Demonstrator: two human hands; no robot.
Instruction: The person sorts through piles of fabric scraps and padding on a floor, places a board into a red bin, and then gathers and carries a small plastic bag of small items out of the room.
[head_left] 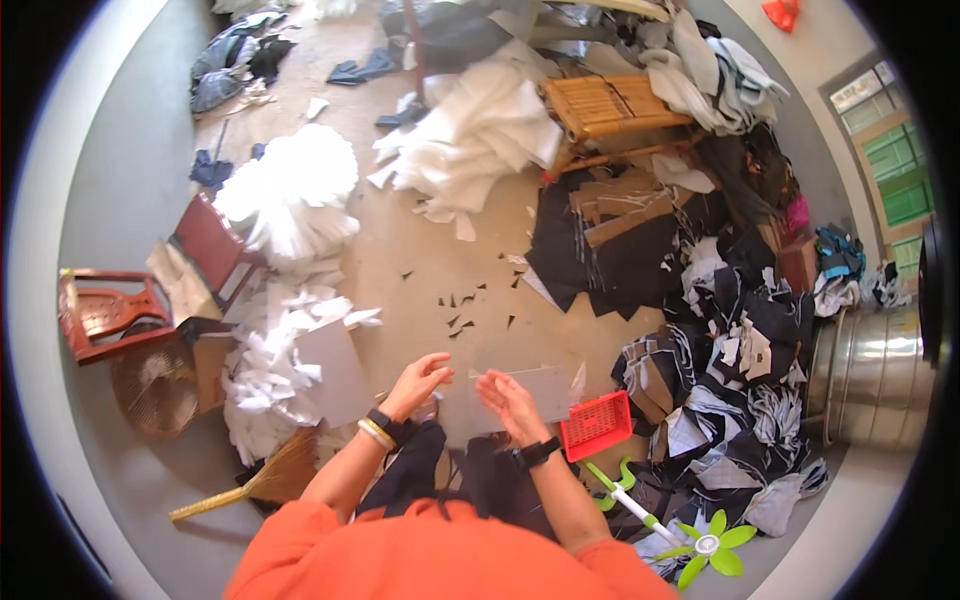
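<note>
My left hand [423, 382] is held out over the floor in front of my knees, its fingers stretched forward and slightly bent, with nothing seen in it. Facing it, a short gap away, my right hand [512, 405] has its palm turned inward and its fingers extended, also without anything in it. Behind and beside the right hand shows a pale flat board [545, 388] near the floor. Several small dark triangular scraps [463, 312] lie scattered beyond both hands. A red plastic basket [597, 425] is to the right of my right wrist.
White cloth pieces [262, 375] pile up at left beside a grey panel [332, 372], a broom [275, 475] and wooden chairs [112, 308]. Dark cloth scraps [725, 375] cover the right. A green-bladed fan [707, 545] lies lower right. Farther off stands a bamboo bench [615, 103].
</note>
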